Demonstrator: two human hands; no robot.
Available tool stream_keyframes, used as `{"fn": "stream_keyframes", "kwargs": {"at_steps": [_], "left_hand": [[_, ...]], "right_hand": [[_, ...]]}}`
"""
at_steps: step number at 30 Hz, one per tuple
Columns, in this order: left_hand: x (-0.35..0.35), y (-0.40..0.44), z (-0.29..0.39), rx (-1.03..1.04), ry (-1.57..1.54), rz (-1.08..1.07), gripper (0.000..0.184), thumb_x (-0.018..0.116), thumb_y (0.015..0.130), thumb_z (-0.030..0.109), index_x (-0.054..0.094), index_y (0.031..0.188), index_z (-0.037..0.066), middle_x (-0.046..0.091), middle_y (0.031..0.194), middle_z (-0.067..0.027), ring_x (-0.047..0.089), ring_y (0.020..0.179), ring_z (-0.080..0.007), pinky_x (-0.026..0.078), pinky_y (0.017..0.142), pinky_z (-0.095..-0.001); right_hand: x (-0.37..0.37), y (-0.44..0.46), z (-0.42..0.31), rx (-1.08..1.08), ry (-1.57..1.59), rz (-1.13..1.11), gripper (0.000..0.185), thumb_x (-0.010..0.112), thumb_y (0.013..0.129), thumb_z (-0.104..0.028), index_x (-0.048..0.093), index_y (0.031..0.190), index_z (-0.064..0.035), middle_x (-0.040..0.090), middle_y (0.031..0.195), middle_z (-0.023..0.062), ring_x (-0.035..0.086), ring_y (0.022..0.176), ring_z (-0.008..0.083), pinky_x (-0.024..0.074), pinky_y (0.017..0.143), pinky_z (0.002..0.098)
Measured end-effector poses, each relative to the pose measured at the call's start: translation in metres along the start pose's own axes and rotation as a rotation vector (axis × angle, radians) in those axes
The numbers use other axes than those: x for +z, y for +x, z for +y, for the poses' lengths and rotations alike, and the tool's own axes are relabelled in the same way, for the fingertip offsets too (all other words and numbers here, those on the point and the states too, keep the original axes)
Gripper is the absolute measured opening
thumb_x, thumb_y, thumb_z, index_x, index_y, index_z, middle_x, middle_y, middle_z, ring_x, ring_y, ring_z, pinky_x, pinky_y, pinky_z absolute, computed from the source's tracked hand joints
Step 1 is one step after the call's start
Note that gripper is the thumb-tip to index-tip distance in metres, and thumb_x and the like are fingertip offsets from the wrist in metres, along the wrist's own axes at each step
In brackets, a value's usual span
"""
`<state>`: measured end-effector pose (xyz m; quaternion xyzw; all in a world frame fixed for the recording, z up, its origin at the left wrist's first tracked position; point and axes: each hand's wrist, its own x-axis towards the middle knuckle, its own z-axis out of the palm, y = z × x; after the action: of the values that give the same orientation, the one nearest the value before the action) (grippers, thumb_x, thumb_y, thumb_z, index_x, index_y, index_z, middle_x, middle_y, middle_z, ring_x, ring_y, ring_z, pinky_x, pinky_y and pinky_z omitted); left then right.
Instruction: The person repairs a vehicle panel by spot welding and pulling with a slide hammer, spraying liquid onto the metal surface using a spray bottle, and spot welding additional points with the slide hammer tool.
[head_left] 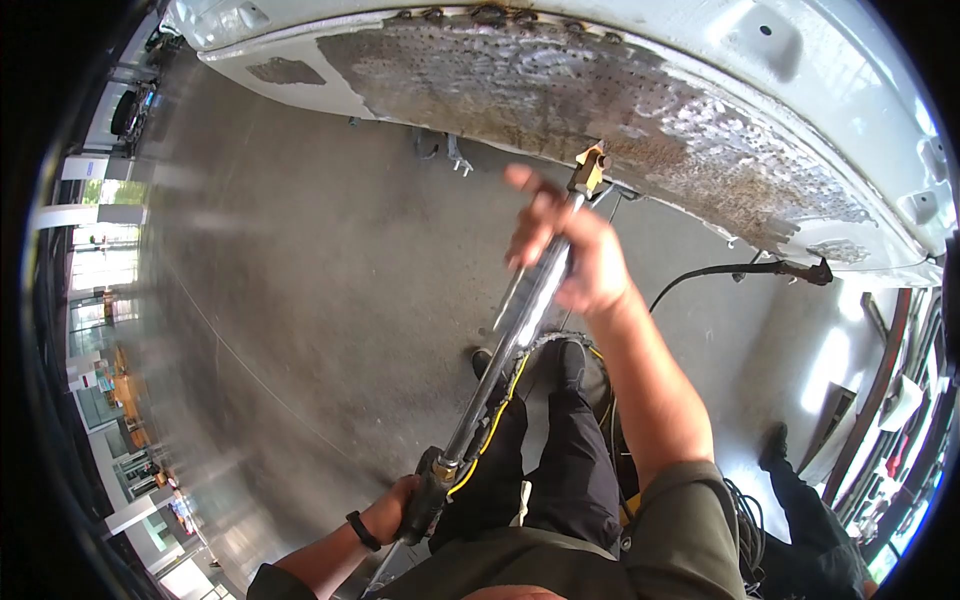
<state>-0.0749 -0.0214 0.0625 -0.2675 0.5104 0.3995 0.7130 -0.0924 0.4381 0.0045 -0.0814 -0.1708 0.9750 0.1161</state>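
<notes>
A long metal slide hammer dent puller (487, 385) slants across the view, with a brass-coloured tip (592, 168) near the lower edge of a white vehicle panel (430, 75). My left hand (398, 510), with a black band at the wrist, is closed round the black handle at its lower end. My right hand (575, 245) is round the thick chrome part near the tip; its fingers are blurred, the index finger sticking out. The panel has a large bare-metal patch, rough and dotted with small marks. A yellow cable (500, 420) runs along the shaft.
A black cable with a clamp (800, 270) hangs at the panel's right edge. Coiled cables (745, 520) lie at my right. Another person's leg (800, 500) shows at lower right. Grey floor (300, 250) stretches left towards windows and shelving.
</notes>
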Motion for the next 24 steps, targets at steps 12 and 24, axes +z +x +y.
{"fn": "stream_keyframes", "kwargs": {"at_steps": [12,24], "left_hand": [[-0.017,0.0,-0.006,-0.097,0.045,0.121,0.05,0.038,0.108,0.046,0.067,0.102,0.006,0.068,0.076,-0.0058,0.067,0.06,-0.0189,0.056,0.056,-0.0327],[-0.001,0.024,0.009,-0.151,-0.124,0.159,0.042,0.043,0.108,0.042,0.067,0.107,0.008,0.068,0.078,-0.0064,0.067,0.059,-0.0213,0.058,0.056,-0.0354]], "right_hand": [[0.055,-0.115,0.165,0.246,0.104,0.071,0.037,0.064,0.094,-0.008,0.058,0.128,0.0047,0.059,0.081,0.0033,0.063,0.073,0.0177,0.0516,0.074,0.0347],[0.046,-0.091,0.119,0.237,-0.008,0.096,0.032,0.062,0.096,-0.01,0.06,0.125,0.0031,0.063,0.081,0.0034,0.063,0.074,0.0137,0.0525,0.074,0.0293]]}}
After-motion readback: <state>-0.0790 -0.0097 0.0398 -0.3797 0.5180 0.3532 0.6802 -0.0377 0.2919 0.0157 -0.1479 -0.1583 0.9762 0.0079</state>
